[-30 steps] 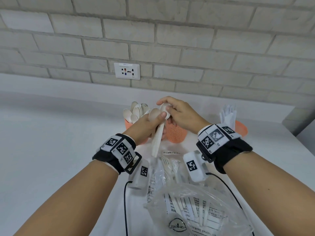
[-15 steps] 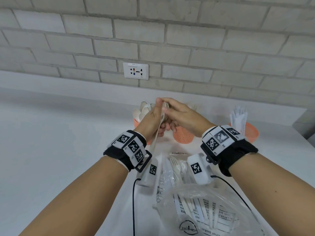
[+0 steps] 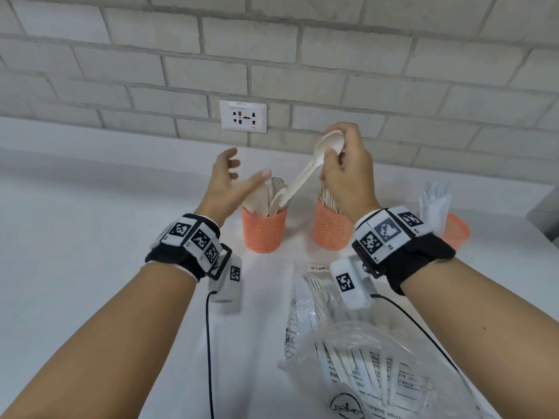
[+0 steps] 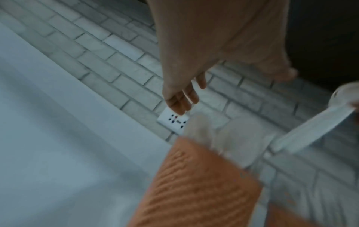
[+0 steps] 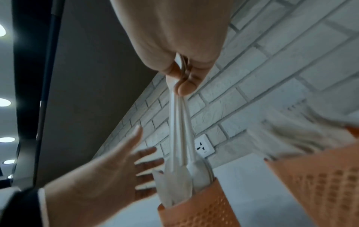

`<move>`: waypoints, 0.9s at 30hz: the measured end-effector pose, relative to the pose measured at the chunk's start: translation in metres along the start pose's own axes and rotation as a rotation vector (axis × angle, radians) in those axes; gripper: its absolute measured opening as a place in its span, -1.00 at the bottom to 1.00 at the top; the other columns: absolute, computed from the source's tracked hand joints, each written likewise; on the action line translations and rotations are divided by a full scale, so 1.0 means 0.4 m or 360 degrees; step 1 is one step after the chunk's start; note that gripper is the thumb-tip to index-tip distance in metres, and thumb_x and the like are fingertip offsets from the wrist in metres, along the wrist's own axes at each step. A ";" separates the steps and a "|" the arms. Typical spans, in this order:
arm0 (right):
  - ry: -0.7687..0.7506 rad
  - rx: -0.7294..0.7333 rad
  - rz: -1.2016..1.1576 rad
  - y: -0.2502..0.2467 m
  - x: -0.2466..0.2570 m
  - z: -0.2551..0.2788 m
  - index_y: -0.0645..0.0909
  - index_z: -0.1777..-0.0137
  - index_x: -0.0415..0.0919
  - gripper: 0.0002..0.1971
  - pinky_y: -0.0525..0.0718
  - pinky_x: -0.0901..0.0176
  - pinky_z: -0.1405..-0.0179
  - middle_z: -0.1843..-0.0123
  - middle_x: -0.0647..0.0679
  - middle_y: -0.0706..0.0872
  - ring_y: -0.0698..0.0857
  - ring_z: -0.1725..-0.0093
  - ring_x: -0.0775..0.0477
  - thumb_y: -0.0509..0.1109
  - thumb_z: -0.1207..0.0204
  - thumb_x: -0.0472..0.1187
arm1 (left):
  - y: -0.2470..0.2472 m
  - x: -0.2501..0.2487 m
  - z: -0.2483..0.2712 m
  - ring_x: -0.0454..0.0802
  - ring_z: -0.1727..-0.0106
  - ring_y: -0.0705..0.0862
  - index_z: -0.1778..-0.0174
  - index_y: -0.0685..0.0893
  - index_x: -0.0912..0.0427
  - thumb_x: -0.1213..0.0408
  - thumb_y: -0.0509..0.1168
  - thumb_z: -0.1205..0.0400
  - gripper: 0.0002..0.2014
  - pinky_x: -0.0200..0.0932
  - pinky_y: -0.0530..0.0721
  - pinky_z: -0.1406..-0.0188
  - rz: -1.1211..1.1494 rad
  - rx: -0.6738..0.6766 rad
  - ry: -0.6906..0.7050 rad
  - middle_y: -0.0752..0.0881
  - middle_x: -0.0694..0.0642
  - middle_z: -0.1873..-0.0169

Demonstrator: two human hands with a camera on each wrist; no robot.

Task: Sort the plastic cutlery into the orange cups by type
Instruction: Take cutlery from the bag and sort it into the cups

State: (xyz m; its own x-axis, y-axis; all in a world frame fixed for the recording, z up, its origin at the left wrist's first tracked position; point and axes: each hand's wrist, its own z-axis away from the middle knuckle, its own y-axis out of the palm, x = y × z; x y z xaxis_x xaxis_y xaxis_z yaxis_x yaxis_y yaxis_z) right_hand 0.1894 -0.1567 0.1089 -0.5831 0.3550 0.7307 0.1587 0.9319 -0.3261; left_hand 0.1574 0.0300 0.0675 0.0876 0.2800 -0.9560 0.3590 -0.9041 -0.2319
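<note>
My right hand (image 3: 340,164) pinches the bowls of a few stacked white plastic spoons (image 3: 305,173), handles slanting down into the left orange mesh cup (image 3: 263,229), which holds other spoons. In the right wrist view the pinched spoons (image 5: 179,132) run down into that cup (image 5: 196,207). My left hand (image 3: 230,179) hovers open just left of the cup, fingers spread, holding nothing; its fingers (image 4: 180,99) show in the left wrist view. A middle orange cup (image 3: 331,229) holds forks. A third orange cup (image 3: 455,231) at the right holds white knives.
A clear plastic bag (image 3: 372,367) with more white cutlery lies on the white table (image 3: 75,237) near me. A brick wall with a socket plate (image 3: 243,116) stands right behind the cups. A dark cable (image 3: 208,343) runs down from my left wrist.
My left hand has let go of the spoons and opened to the left. My right hand has lifted the spoon bowls up and right, handles now slanting into the left cup.
</note>
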 end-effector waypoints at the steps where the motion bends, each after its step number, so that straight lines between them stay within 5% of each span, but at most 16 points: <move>1: 0.0000 -0.0056 0.0011 0.013 -0.001 0.005 0.45 -0.21 -0.22 -0.67 0.69 -0.24 0.27 0.16 -0.24 0.67 0.68 0.27 -0.33 0.08 -0.47 -0.39 | 0.007 0.021 0.006 0.02 -0.41 0.39 -0.58 0.13 0.05 -0.02 0.56 -0.32 -0.01 -0.14 0.48 -0.25 -0.0058 0.0114 -0.0076 0.35 0.12 -0.46; 5: -0.0043 -0.0097 0.0059 0.049 -0.001 0.020 0.45 -0.23 -0.26 -0.68 0.67 -0.20 0.27 0.20 -0.26 0.66 0.66 0.29 -0.29 0.08 -0.49 -0.38 | 0.051 0.065 0.016 0.05 -0.57 0.26 -0.64 -0.13 0.06 0.28 0.62 -0.30 0.19 -0.17 0.26 -0.40 -0.0171 0.0339 -0.0117 0.23 0.23 -0.57; 9: -0.0160 0.0114 0.0281 0.080 -0.001 0.052 0.46 -0.35 -0.29 -0.63 0.44 0.25 0.27 -0.07 -0.26 0.68 0.55 0.22 -0.02 0.13 -0.56 -0.41 | 0.067 0.076 0.001 0.05 -0.46 0.44 -0.65 -0.14 0.06 0.31 0.64 -0.25 0.24 -0.14 0.37 -0.41 -0.0144 0.0205 -0.0042 0.43 0.19 -0.43; 12: -0.0193 0.0240 0.0402 0.097 -0.020 0.057 0.42 -0.43 -0.28 -0.59 0.55 0.10 0.02 -0.25 -0.22 0.63 0.64 -0.03 -0.17 0.15 -0.58 -0.39 | 0.076 0.085 0.009 0.06 -0.45 0.46 -0.63 -0.10 -0.04 0.08 0.66 -0.11 0.30 0.03 0.42 -0.48 -0.0108 0.0165 -0.0006 0.41 0.20 -0.43; 15: -0.0285 0.0549 0.0937 0.104 -0.062 0.065 0.29 -0.55 -0.20 -0.50 0.41 0.01 -0.21 -0.34 -0.15 0.58 0.49 -0.32 -0.18 0.16 -0.60 -0.33 | 0.084 0.094 0.014 0.00 -0.45 0.42 -0.61 -0.07 -0.13 -0.11 0.60 0.00 0.32 0.01 0.42 -0.48 -0.0120 0.0122 0.0010 0.34 0.15 -0.44; 18: -0.0161 0.0876 0.1124 0.098 -0.093 0.079 0.08 -0.64 -0.10 -0.44 0.12 -0.12 -0.54 -0.66 -0.03 0.20 0.12 -0.65 -0.12 0.13 -0.66 -0.25 | 0.083 0.099 0.011 -0.02 -0.50 0.33 -0.63 -0.07 -0.03 -0.02 0.66 -0.12 0.29 -0.15 0.35 -0.41 -0.0124 0.0115 0.0021 0.29 0.16 -0.46; 21: -0.0067 0.1068 0.1062 0.080 -0.075 0.059 0.01 -0.65 -0.08 -0.47 -0.07 -0.19 -0.62 -0.71 0.00 -0.03 -0.10 -0.69 -0.10 0.03 -0.71 -0.19 | 0.081 0.089 0.013 0.01 -0.51 0.28 -0.64 -0.09 0.06 0.13 0.64 -0.26 0.20 -0.24 0.27 -0.28 -0.0242 0.0112 0.0035 0.24 0.21 -0.48; 25: -0.0141 0.1026 0.0993 0.017 0.002 0.036 0.20 -0.60 -0.06 -0.53 0.17 -0.10 -0.55 -0.59 -0.10 0.29 0.20 -0.60 -0.11 0.07 -0.69 -0.15 | 0.078 0.048 0.039 0.07 -0.51 0.25 -0.62 0.03 0.18 -0.20 0.54 -0.17 0.22 -0.17 0.28 -0.39 -0.0478 -0.0022 0.0281 0.24 0.26 -0.43; 27: -0.0138 0.1047 0.0900 -0.043 0.037 0.041 0.39 -0.50 -0.09 -0.59 0.41 0.03 -0.36 -0.32 -0.04 0.52 0.49 -0.31 -0.03 0.15 -0.65 -0.16 | 0.085 0.014 0.068 0.05 -0.37 0.38 -0.43 0.33 0.26 -0.22 0.40 -0.29 -0.10 -0.20 0.37 -0.35 -0.0476 -0.0172 0.0517 0.35 0.19 -0.28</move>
State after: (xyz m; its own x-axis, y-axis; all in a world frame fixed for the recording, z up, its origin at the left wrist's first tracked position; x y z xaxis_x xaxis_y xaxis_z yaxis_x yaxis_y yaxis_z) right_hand 0.1648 -0.1685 0.1155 -0.6186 0.7198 0.3148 -0.0342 0.3756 -0.9261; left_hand 0.1449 -0.0077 0.0494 0.2462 0.6263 -0.7397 0.5065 -0.7338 -0.4528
